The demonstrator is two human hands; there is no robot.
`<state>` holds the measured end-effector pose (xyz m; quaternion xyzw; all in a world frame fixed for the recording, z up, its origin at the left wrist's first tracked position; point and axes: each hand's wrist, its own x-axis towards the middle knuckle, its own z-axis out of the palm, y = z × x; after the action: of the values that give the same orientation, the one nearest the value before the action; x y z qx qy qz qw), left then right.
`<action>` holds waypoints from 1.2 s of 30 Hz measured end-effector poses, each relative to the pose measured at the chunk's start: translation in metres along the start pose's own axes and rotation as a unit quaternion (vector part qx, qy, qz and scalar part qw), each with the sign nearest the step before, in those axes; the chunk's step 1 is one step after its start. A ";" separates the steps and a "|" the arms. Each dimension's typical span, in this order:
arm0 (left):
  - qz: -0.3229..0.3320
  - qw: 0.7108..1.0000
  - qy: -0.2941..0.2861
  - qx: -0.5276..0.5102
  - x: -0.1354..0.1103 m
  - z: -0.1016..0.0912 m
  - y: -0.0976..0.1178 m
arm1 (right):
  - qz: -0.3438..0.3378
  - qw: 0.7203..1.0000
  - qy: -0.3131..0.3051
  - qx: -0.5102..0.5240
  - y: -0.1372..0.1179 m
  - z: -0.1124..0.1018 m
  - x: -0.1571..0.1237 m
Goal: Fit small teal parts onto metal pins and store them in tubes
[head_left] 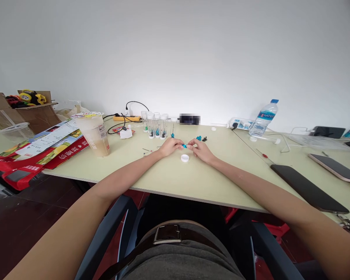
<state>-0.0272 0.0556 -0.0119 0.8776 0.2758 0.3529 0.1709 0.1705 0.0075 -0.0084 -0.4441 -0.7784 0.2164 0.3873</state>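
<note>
Between the fingertips of my left hand [171, 147] and my right hand [202, 151] is a small blue piece [184, 146], too small to name by kind. Both hands are closed in a pinch on it, just above the tabletop. A round white cap [184, 158] lies on the table in front of them. Beyond my right hand are more blue pieces [198, 138] and small black pieces [204, 139]. A blue piece with a thin upright rod [172, 135] stands behind my left hand. Thin pins or rods [147, 151] lie to its left.
Several clear tubes [163, 126] stand at the back left, near a yellow power strip [128, 118]. A drink cup [95, 136] is on the left beside a red bag [67, 149]. Rightward are a water bottle [264, 118], a white power strip [242, 123] and a black phone [307, 187].
</note>
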 end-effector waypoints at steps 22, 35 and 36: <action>-0.013 1.000 0.011 0.019 0.001 -0.001 0.000 | 0.011 1.000 -0.010 -0.011 0.001 -0.001 0.001; -0.002 1.000 0.009 0.020 0.000 -0.002 0.002 | 0.030 0.999 -0.008 -0.019 0.002 -0.001 0.002; -0.004 1.000 0.009 0.019 0.000 -0.002 0.002 | 0.026 1.000 -0.012 -0.012 0.001 -0.001 0.002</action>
<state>-0.0280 0.0546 -0.0091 0.8763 0.2875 0.3547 0.1535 0.1715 0.0096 -0.0081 -0.4666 -0.7735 0.2222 0.3670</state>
